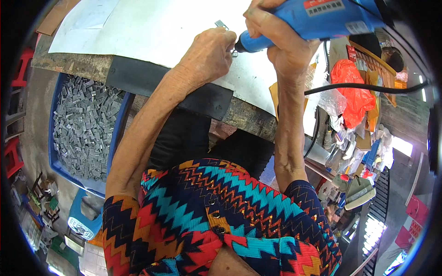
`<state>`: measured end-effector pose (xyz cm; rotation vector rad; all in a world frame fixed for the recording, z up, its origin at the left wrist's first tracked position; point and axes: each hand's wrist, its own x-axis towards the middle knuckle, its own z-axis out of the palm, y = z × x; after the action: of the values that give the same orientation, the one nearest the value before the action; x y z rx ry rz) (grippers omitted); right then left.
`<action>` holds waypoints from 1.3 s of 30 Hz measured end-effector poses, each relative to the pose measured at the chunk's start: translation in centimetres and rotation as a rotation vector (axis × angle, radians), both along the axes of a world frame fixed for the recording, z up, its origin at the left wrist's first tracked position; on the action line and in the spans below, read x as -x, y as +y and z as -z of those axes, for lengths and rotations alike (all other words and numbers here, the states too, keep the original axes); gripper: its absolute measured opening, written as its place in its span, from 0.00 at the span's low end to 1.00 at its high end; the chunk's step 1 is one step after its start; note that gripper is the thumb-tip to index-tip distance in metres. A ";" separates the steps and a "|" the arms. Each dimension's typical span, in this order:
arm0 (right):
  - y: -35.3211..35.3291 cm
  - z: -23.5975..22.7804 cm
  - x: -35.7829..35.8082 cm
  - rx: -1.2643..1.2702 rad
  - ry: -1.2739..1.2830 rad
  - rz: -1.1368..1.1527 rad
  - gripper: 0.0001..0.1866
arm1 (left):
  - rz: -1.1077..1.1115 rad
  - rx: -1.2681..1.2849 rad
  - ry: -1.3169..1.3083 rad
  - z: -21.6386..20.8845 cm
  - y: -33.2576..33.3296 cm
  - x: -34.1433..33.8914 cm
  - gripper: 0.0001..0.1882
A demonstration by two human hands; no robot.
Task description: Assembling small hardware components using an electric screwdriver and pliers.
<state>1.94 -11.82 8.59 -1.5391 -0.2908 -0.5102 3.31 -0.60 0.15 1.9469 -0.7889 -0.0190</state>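
My right hand (281,39) grips a blue power screwdriver (317,20), its dark tip pointing left and down onto a white sheet (156,32) on the workbench. My left hand (209,55) rests on the sheet beside the tip, fingers pinched around a small metal part (234,53) under the tool. Another small grey metal piece (221,24) lies on the sheet just beyond my left hand. The tool's black cable (368,88) runs off to the right.
A blue crate (59,161) full of several small grey metal parts sits on the floor at left. A black mat (152,80) hangs over the bench edge. Red plastic bags (352,92), packets and clutter fill the right side. Red stools (18,69) stand at far left.
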 end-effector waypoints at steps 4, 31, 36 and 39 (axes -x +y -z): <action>-0.9 2.2 -2.3 0.005 -0.503 -0.212 0.12 | 0.008 -0.033 0.001 0.1 0.0 -0.1 0.02; -1.6 -1.9 4.8 -0.151 -0.203 -0.063 0.13 | 0.056 -0.071 -0.111 1.0 0.5 -0.2 0.06; -3.9 -1.0 8.2 -0.197 -0.200 -0.068 0.14 | 0.042 -0.094 -0.195 1.3 0.4 -0.3 0.07; -3.8 -0.5 9.8 -0.288 -0.201 -0.004 0.14 | 0.047 -0.092 -0.213 1.3 0.3 -0.3 0.07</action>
<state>-7.87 -15.61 9.11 -1.2099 -0.3589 -0.6748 3.58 -0.30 -1.15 2.0400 -0.9888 0.1281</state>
